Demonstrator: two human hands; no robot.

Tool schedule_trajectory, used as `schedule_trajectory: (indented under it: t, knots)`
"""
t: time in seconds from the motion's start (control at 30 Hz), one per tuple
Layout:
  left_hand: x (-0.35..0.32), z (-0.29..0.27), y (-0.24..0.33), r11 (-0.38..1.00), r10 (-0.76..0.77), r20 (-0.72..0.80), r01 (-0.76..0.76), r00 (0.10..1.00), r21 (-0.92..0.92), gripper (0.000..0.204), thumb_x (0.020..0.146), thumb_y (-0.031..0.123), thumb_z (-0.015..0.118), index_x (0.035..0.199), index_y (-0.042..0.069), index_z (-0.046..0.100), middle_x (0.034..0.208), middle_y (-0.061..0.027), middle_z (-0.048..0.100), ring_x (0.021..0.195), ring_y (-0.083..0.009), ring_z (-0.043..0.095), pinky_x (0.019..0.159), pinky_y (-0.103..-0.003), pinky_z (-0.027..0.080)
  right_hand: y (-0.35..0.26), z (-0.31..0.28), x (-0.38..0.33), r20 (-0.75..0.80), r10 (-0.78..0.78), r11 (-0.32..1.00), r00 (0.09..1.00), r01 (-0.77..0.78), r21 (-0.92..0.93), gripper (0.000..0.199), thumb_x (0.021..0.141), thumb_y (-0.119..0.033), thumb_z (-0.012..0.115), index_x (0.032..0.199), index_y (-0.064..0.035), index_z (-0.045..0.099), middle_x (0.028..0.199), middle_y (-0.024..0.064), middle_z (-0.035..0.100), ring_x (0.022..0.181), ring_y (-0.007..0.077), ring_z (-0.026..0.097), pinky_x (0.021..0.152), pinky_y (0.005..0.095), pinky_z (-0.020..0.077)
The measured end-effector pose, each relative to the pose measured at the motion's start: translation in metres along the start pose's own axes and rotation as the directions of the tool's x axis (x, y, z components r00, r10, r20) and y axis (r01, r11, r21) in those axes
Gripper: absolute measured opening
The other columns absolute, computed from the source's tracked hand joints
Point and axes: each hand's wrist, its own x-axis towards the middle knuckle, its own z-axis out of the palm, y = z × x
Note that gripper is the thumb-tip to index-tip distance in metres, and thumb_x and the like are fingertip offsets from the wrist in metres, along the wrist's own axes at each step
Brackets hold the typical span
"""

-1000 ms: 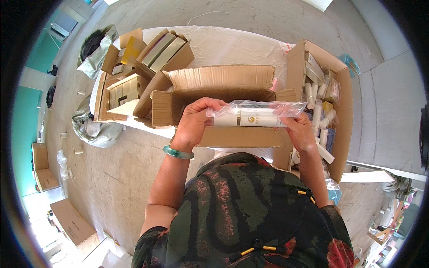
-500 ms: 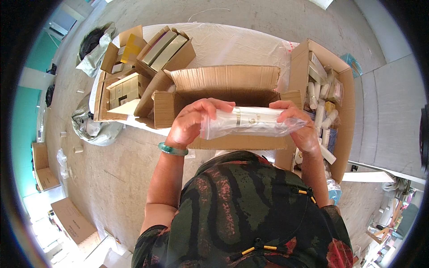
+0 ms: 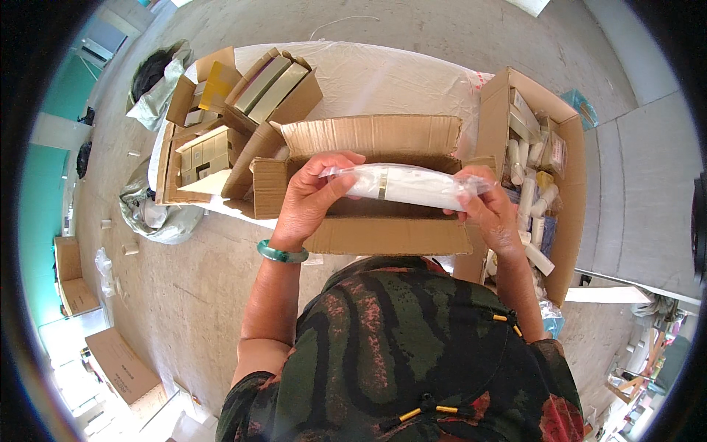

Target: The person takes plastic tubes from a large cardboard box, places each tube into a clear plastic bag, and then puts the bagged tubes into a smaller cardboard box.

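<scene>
Holding the clear plastic packet (image 3: 409,186) at both ends, I have my left hand (image 3: 313,197) clamped on its left end, thumb over the top and fingers curled behind, and my right hand (image 3: 487,210) pinching its right end. Compared with half a second ago, the packet has dropped a little and sits lower against the box in front of me; a second ago it was turned so that a label faced me, and now I see mostly plain white with a thin gold band near my left hand. My green bangle (image 3: 282,253) sits on the left wrist just below that hand.

The packet's long axis runs left to right between my hands, nearly level, its right end slightly lower. It holds white tube-shaped items lying along the same line; I cannot tell how many.

Just beyond and under my hands stands the open cardboard box (image 3: 383,234), flaps up; the packet hangs over its opening, and hides most of the inside. To the right of my right hand, touching that box, is a tall open carton (image 3: 571,191) packed with white tubes and small packets. Beyond my left hand lie several smaller open cartons (image 3: 213,151) with cream and yellow boxes inside. All stand on a counter covered in a white sheet (image 3: 398,77). Left of it, on the floor, lies crumpled plastic wrap (image 3: 151,214).
</scene>
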Motion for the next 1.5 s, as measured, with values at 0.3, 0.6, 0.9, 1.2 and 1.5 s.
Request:
schedule_trajectory:
  t: [0.3,0.6,0.9,1.2,1.5]
  knots:
    - [0.003,-0.001,0.006,0.956,-0.275,-0.211,0.29,0.938,0.04,0.018,0.09,0.016,0.053,0.103,0.004,0.057,0.105,-0.0084,0.06,0.087,-0.0134,0.059,0.067,-0.029,0.055,0.017,0.013,0.009,0.052,-0.419,0.857,0.906,0.414,-0.308,0.032,0.081,-0.015,0.065,0.107,-0.0058,0.051,0.1,0.0044,0.057,0.083,0.0106,0.055,0.068,0.0233,0.0472]
    - [-0.008,-0.007,0.003,0.993,-0.079,-0.001,0.079,0.997,0.086,0.034,0.078,0.008,0.068,0.108,0.005,0.054,0.112,-0.0071,0.057,0.095,-0.0143,0.057,0.071,-0.027,0.055,0.014,0.014,0.006,-0.074,0.105,0.992,0.992,-0.098,0.085,0.034,0.081,-0.018,0.066,0.109,-0.005,0.051,0.097,0.0025,0.055,0.082,0.009,0.053,0.067,0.0235,0.0462]
    - [0.004,-0.024,0.016,0.953,-0.2,-0.194,0.237,0.96,0.189,0.028,0.081,0.013,0.067,0.106,0.005,0.055,0.095,-0.0013,0.06,0.085,-0.0081,0.055,0.066,-0.023,0.05,0.027,0.026,0.011,-0.004,-0.131,0.976,0.991,0.128,-0.176,0.035,0.084,-0.021,0.063,0.111,-0.0039,0.05,0.097,0.005,0.058,0.079,0.0096,0.056,0.068,0.0222,0.0458]
    - [0.038,-0.034,0.04,0.896,-0.211,0.029,0.181,0.977,0.405,0.025,0.075,0.008,0.069,0.098,0.003,0.06,0.083,0.0022,0.057,0.075,-0.0072,0.054,0.067,-0.02,0.045,0.037,0.041,0.039,-0.007,0.176,0.969,0.984,-0.172,0.178,0.03,0.091,-0.021,0.053,0.115,-0.0038,0.05,0.098,0.0065,0.058,0.08,0.011,0.058,0.066,0.0212,0.0451]
    - [0.056,-0.071,-0.019,0.368,-0.114,0.241,-0.185,0.964,0.911,0.029,0.069,0.012,0.07,0.093,0.004,0.057,0.087,-0.0116,0.059,0.08,-0.0275,0.058,0.073,-0.036,0.046,0.067,0.028,0.035,-0.024,0.003,0.956,1.0,-0.01,-0.293,0.022,0.087,-0.01,0.057,0.107,-0.0021,0.056,0.096,0.0025,0.059,0.09,0.0101,0.055,0.08,0.0239,0.0435]
